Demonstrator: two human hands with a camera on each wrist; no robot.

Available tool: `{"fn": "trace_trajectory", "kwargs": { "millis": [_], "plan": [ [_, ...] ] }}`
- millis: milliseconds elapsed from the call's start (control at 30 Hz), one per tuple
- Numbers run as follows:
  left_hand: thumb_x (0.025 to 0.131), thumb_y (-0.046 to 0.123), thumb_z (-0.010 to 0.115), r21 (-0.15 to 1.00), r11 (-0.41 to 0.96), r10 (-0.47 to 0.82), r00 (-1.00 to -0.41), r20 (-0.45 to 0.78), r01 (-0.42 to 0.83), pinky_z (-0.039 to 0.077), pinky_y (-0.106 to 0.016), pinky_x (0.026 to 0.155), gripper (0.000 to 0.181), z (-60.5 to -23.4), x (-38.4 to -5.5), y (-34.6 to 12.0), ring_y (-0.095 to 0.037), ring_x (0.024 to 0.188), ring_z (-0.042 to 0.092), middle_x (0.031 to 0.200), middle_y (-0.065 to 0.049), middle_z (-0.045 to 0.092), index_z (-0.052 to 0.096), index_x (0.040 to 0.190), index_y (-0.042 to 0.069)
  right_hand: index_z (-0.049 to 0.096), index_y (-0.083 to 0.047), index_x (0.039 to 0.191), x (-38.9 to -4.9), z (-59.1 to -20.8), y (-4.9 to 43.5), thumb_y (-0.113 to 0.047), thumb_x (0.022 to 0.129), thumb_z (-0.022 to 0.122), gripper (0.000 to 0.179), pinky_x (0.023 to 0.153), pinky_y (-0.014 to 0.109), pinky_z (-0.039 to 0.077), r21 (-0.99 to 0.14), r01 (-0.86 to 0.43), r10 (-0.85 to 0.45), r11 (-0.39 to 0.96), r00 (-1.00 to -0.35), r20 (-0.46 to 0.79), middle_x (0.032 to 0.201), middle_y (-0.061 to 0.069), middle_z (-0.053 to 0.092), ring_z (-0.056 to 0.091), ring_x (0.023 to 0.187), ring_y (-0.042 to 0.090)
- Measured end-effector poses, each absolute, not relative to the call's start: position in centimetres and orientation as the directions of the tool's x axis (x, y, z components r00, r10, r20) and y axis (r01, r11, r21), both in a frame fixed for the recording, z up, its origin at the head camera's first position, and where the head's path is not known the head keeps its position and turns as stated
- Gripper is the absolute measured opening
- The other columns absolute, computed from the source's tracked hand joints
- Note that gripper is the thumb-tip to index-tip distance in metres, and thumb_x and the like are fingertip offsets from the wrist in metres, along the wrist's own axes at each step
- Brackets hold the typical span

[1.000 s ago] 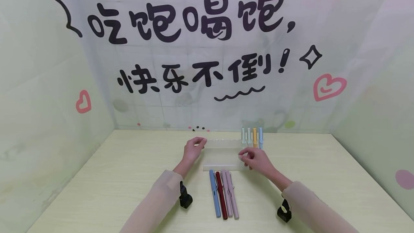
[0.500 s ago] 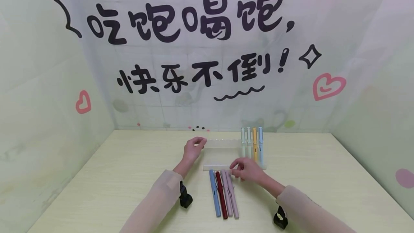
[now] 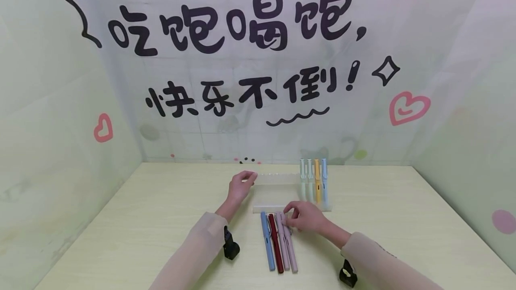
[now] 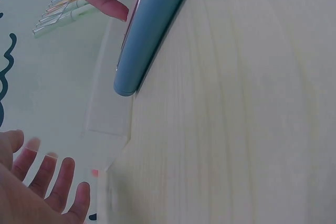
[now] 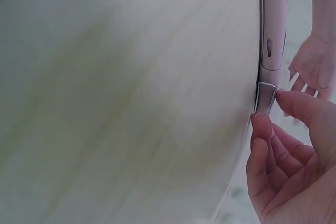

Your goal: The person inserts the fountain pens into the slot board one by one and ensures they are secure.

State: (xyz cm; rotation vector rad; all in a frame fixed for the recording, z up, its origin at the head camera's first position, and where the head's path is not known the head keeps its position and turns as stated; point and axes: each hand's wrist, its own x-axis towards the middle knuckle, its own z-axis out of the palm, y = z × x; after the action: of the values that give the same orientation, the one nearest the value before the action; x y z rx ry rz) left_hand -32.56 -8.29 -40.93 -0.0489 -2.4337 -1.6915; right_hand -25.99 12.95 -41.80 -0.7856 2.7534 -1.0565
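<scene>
A clear pen rack (image 3: 276, 208) stands at the back middle of the table, with several upright pens (image 3: 318, 180) in its right part: two pale green, an orange and a light blue one. My left hand (image 3: 240, 187) pinches the rack's upper left corner. In front lie a blue pen (image 3: 268, 240), a dark red pen (image 3: 276, 243) and two lilac pens, side by side. My right hand (image 3: 306, 216) pinches the clip end of the rightmost lilac pen (image 3: 292, 252); its thumb and fingertips close round the cap (image 5: 266, 95) in the right wrist view.
The pale wooden table (image 3: 161, 236) ends at a printed backdrop (image 3: 225, 142) behind the rack. A black wrist camera (image 3: 231, 245) sits under the left sleeve, another wrist camera (image 3: 348, 275) under the right.
My right hand has moved from the rack forward and left, down to the lilac pens, and taken hold of the right one's cap. My left hand has stayed at the rack's corner.
</scene>
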Motion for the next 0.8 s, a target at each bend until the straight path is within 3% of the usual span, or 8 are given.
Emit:
{"fn": "trace_trajectory", "kwargs": {
  "millis": [367, 600, 800],
  "plan": [
    [0.088, 0.023, 0.055, 0.930, 0.340, -0.064, -0.983, 0.170, 0.138, 0.046, -0.035, 0.071, 0.026, -40.74, -32.41, -8.31, -0.024, 0.082, 0.059, 0.091, -0.008, 0.061, 0.062, 0.100, 0.001, 0.060, 0.000, 0.096, -25.84, -41.47, 12.85, -0.015, 0.078, 0.066, 0.023, 0.043, 0.024, 0.040, -0.637, -0.391, -0.486, 0.665, -0.874, 0.030, 0.057, -0.004, 0.051, 0.048, 0.046, 0.009],
    [0.088, 0.024, 0.055, 0.926, 0.353, -0.072, -0.983, 0.171, 0.135, 0.046, -0.034, 0.070, 0.027, -40.61, -32.30, -8.23, -0.023, 0.081, 0.058, 0.090, -0.007, 0.060, 0.062, 0.100, 0.001, 0.058, -0.001, 0.090, -25.53, -41.28, 13.06, -0.020, 0.078, 0.067, 0.024, 0.042, 0.024, 0.040, -0.630, -0.464, -0.539, 0.623, -0.838, 0.084, 0.054, -0.006, 0.051, 0.048, 0.043, 0.006],
    [0.088, 0.026, 0.054, 0.924, 0.363, -0.080, -0.984, 0.160, 0.121, 0.046, -0.033, 0.070, 0.029, -40.50, -32.28, -8.11, -0.020, 0.080, 0.057, 0.092, -0.007, 0.060, 0.062, 0.101, 0.002, 0.057, -0.003, 0.090, -25.52, -41.37, 13.02, -0.018, 0.076, 0.069, 0.023, 0.041, 0.024, 0.039, -0.599, -0.444, -0.515, 0.667, -0.855, 0.060, 0.053, -0.006, 0.050, 0.048, 0.042, 0.007]
  ]
}}
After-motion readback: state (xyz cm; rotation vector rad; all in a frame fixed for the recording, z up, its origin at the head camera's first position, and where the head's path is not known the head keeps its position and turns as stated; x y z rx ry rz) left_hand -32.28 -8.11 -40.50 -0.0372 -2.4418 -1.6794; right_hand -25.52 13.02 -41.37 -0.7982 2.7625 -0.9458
